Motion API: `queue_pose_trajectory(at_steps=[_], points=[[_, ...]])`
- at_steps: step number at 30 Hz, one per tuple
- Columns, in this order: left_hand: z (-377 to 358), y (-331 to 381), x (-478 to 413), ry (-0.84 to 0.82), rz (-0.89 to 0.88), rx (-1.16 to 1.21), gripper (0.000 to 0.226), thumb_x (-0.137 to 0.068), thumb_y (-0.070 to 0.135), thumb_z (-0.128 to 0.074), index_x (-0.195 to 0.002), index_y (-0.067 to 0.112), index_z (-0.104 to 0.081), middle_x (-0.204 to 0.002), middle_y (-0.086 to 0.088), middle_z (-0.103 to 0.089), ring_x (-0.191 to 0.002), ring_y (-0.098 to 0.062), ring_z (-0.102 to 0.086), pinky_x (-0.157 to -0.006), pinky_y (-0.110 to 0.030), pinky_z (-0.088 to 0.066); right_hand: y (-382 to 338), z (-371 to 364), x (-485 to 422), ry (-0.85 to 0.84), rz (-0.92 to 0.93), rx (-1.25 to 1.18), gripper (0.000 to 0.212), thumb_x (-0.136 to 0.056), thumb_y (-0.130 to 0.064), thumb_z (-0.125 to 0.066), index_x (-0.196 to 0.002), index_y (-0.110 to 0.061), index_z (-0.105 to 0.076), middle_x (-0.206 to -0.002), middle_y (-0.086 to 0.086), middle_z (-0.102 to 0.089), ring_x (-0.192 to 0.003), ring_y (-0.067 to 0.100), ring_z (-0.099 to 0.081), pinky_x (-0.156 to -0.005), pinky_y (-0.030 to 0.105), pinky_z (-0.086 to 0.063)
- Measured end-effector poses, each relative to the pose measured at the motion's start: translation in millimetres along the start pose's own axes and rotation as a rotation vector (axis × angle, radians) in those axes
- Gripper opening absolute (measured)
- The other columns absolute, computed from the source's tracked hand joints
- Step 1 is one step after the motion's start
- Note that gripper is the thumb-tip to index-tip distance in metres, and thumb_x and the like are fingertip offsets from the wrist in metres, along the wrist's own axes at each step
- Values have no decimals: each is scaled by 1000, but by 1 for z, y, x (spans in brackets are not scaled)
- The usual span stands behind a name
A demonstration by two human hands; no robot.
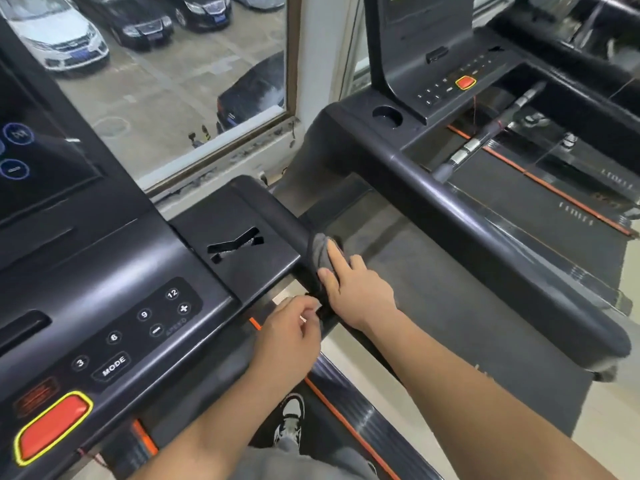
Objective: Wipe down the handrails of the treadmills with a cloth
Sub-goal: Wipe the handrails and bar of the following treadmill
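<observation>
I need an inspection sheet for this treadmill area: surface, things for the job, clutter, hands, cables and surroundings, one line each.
Surface: dark handrail of the near treadmill, beside its console.
Job's things: grey cloth draped over the handrail.
Clutter: nothing seen.
Hands: right hand holds the cloth on the handrail, thumb on the near side and index finger on top; left hand is just below, fingers curled, grip unclear.
Cables: thin red cord hangs below the second treadmill's buttons.
Surroundings: second treadmill on the right; window ahead, parked cars outside.
</observation>
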State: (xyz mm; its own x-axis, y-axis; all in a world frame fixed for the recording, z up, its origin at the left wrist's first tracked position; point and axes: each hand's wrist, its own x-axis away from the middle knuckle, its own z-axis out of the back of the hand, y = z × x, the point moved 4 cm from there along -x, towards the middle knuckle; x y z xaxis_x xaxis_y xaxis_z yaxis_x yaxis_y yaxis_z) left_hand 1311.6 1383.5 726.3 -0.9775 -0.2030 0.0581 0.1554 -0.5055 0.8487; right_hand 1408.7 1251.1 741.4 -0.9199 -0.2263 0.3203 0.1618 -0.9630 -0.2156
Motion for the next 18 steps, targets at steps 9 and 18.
queue_pose_trajectory(at_steps=[9, 18], points=[[-44, 32, 25, -104, -92, -44, 22, -97, 18, -59, -113, 30, -69, -101, 20, -60, -86, 1, -59, -79, -19, -48, 119, -39, 146, 297, 61, 234, 68, -97, -51, -53, -158, -35, -28, -143, 14, -50, -89, 36, -58, -71, 44, -54], [-87, 30, 92, -170, -105, -66, 22, -93, 19, -54, -109, 26, -67, -100, 17, -62, -88, -5, -62, -82, -37, -56, 129, -41, 147, 175, -51, 230, 80, -97, -63, -44, -159, -43, 2, -147, 11, -41, -101, 38, -58, -76, 48, -52]])
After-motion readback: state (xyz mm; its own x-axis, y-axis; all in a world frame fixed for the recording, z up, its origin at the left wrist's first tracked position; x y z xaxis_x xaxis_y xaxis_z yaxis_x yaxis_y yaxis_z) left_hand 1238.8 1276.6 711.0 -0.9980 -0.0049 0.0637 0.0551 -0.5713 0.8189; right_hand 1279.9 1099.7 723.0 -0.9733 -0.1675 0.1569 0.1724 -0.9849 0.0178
